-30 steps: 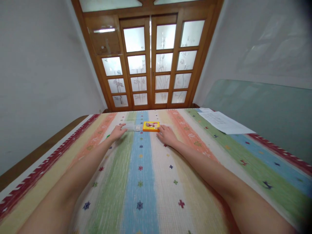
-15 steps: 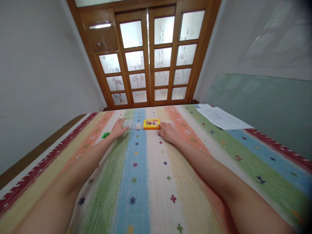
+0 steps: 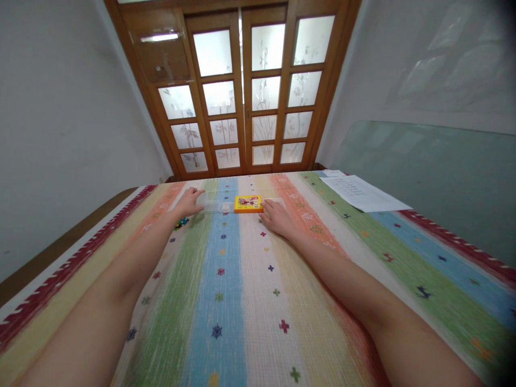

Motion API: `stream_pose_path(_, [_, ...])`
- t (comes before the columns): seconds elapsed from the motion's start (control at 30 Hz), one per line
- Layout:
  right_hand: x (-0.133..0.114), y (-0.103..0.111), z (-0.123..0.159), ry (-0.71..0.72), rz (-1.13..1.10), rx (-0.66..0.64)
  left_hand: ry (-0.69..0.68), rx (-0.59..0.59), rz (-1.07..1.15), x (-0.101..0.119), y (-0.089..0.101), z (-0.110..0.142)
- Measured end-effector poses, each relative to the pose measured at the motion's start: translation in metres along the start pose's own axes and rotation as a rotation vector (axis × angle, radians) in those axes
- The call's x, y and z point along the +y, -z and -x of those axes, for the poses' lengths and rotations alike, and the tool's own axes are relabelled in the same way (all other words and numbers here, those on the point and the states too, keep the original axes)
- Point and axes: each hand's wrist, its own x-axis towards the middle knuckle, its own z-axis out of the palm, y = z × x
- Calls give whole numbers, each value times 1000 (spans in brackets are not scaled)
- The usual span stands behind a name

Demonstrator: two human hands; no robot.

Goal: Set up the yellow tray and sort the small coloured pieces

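Note:
A flat yellow box with a printed picture lies on the striped tablecloth in front of me. My right hand rests at its right edge, fingers stretched out, with a pale flat piece partly under them. Left of the box lies a clear plastic piece. My left hand is by the plastic's left end, thumb and fingers apart and nothing seen between them; whether it touches the plastic I cannot tell. Small coloured pieces sit beside my left wrist, partly hidden by it.
Printed white sheets lie at the far right of the table. The tablecloth spreads over the tabletop. Wooden doors with glass panes stand behind the table, and a pale green panel is on the right.
My left hand has shifted left, away from the plastic's end, and its fingers have spread. The coloured pieces now show on the wrist's other side. My right hand stays by the box.

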Motion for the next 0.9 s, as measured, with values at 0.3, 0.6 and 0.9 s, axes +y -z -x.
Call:
stream_pose_path(0.3, [-3, 2, 1, 19, -11, 12, 265, -54, 178, -46, -2, 13])
stream_pose_path(0.6, [3, -4, -1, 19, -22, 9, 311, 203, 193, -36, 1, 53])
stream_pose_path(0.9, [4, -7, -2, 41, -23, 36, 493, 165, 156, -23, -19, 109])
